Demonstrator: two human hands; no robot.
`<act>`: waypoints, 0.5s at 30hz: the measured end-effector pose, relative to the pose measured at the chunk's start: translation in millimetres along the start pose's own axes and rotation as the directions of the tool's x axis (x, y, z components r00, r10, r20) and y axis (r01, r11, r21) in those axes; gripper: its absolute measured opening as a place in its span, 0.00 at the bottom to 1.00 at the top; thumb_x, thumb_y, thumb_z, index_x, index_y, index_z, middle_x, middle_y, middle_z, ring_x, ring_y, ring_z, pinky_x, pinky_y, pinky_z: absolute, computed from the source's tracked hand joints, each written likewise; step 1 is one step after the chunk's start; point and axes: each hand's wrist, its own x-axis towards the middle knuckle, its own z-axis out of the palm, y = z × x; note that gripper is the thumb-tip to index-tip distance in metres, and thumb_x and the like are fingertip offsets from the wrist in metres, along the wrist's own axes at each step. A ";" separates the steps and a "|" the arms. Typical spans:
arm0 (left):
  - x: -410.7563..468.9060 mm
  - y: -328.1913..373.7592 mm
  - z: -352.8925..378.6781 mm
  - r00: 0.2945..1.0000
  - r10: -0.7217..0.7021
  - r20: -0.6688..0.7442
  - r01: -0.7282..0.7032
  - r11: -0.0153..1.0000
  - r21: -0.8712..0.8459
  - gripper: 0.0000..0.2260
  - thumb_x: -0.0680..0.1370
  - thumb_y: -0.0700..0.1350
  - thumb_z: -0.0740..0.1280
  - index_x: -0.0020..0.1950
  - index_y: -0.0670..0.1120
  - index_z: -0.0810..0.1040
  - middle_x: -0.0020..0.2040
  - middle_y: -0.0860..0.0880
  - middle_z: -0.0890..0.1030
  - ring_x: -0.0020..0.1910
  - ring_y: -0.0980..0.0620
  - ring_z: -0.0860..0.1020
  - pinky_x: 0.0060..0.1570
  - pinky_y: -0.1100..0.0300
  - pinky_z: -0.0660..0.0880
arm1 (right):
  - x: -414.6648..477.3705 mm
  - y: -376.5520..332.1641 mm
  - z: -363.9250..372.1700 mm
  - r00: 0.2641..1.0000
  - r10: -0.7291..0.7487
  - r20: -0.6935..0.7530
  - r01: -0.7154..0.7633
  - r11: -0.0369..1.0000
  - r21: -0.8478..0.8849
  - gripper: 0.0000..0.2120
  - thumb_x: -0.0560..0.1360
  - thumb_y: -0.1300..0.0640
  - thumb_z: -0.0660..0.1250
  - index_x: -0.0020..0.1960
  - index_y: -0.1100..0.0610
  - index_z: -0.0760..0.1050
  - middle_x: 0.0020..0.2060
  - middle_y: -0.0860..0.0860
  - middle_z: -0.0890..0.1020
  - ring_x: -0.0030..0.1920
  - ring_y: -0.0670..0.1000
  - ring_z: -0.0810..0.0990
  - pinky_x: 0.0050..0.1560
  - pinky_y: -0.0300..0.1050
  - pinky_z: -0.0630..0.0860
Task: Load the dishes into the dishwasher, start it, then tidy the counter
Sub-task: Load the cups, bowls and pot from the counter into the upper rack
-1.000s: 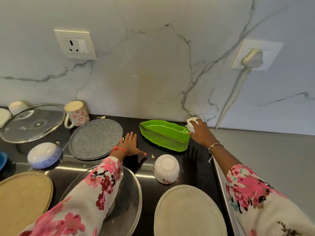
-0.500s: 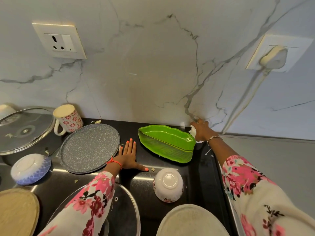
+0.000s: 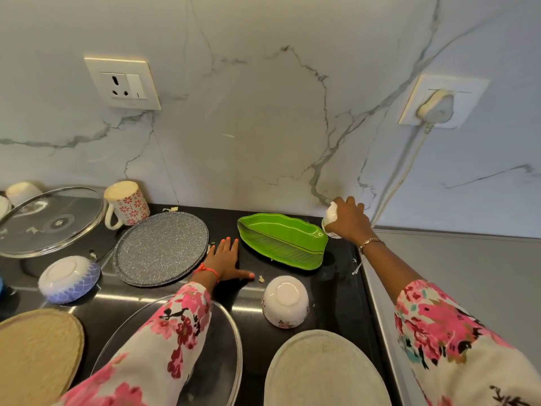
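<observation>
Light's soft and even, pretty bright on the marble wall (image 3: 263, 127), with a faint warm sheen in the middle. My black bench (image 3: 336, 288) throws back a couple of white glare streaks. The wide lens bends the edges (the socket (image 3: 443, 99) on the right leans hard), and my sleeves (image 3: 164, 347) look smeared down low.

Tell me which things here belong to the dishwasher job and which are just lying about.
Job: green leaf dish, upturned white bowl, flowered mug, grey speckled plate, glass lid, small white item in the right hand.
Just there: wall socket, plug with cord.
</observation>
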 end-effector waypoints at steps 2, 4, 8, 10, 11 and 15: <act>-13.5 9.4 -6.7 0.998 0.008 -0.056 -0.010 0.999 -0.040 0.47 0.72 0.66 0.62 0.76 0.38 0.43 0.77 0.42 0.45 0.77 0.45 0.45 0.74 0.46 0.45 | -21.8 -4.1 -4.6 1.000 -0.011 0.018 0.010 1.000 0.029 0.33 0.67 0.53 0.72 0.68 0.57 0.64 0.62 0.59 0.67 0.64 0.62 0.65 0.55 0.52 0.71; -32.0 17.8 -8.9 0.990 0.021 -0.138 -0.030 0.997 -0.066 0.43 0.74 0.64 0.61 0.77 0.40 0.46 0.77 0.42 0.48 0.77 0.45 0.47 0.74 0.46 0.47 | -46.1 -7.2 -7.8 0.999 -0.022 0.039 0.021 0.999 0.036 0.35 0.67 0.51 0.73 0.69 0.56 0.63 0.64 0.59 0.67 0.65 0.62 0.64 0.57 0.52 0.71; -77.6 33.6 -8.4 0.958 0.049 -0.281 -0.081 0.991 -0.106 0.37 0.77 0.61 0.60 0.76 0.41 0.50 0.77 0.43 0.51 0.76 0.45 0.47 0.74 0.47 0.46 | -96.8 -11.3 -7.1 0.995 -0.081 0.051 0.079 0.996 0.044 0.35 0.66 0.49 0.73 0.68 0.56 0.64 0.64 0.58 0.69 0.65 0.61 0.66 0.58 0.52 0.70; -104.2 42.4 -4.6 0.936 0.066 -0.345 -0.114 0.986 -0.120 0.36 0.77 0.60 0.60 0.76 0.41 0.51 0.77 0.43 0.51 0.76 0.45 0.47 0.74 0.47 0.45 | -123.9 -13.7 -6.6 0.993 -0.109 0.051 0.107 0.993 0.046 0.35 0.66 0.48 0.73 0.68 0.56 0.64 0.63 0.59 0.69 0.64 0.61 0.67 0.58 0.54 0.71; -120.8 46.3 0.2 0.929 0.076 -0.362 -0.129 0.984 -0.125 0.36 0.77 0.60 0.60 0.76 0.41 0.52 0.77 0.44 0.51 0.77 0.46 0.46 0.74 0.48 0.45 | -140.1 -14.3 -6.1 0.992 -0.116 0.055 0.114 0.993 0.042 0.35 0.66 0.48 0.73 0.69 0.56 0.63 0.63 0.59 0.69 0.65 0.61 0.67 0.58 0.54 0.71; -180.9 59.2 34.9 0.921 0.118 -0.370 -0.173 0.977 -0.120 0.35 0.78 0.58 0.60 0.76 0.41 0.51 0.78 0.44 0.49 0.77 0.47 0.45 0.74 0.50 0.43 | -208.5 -15.3 -0.5 0.985 -0.156 0.076 0.155 0.988 0.009 0.35 0.67 0.48 0.73 0.69 0.57 0.63 0.62 0.59 0.69 0.63 0.62 0.66 0.58 0.53 0.71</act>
